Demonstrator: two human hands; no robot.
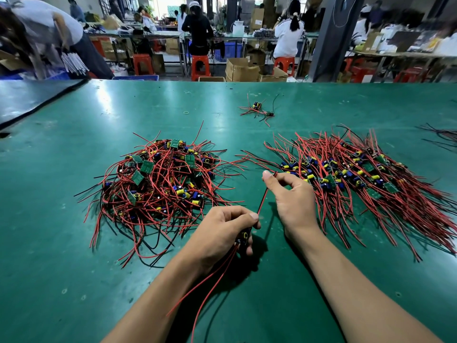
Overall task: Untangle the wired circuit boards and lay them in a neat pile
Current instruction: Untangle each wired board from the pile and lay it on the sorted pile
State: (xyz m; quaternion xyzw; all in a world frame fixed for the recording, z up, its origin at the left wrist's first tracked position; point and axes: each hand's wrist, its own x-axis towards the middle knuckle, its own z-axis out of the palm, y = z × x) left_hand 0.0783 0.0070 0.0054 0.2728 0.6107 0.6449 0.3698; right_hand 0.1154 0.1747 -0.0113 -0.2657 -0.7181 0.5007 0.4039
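A tangled heap of wired circuit boards (158, 179), green boards with red and black leads, lies left of centre on the green table (61, 268). To the right spreads a combed-out pile (358, 174) whose wires fan the same way. My left hand (222, 233) grips one small board (243, 237) with a yellow capacitor; its red leads trail toward me. My right hand (289, 194) pinches the far end of that board's red-and-black wire pair (263, 196) between thumb and forefinger, stretched taut between both hands.
A small cluster of two or three wired boards (258, 111) lies farther back, with a rubber band (186, 112) to its left. More black and red wires (442, 137) show at the right edge. People work at benches beyond the table, among orange stools and cardboard boxes.
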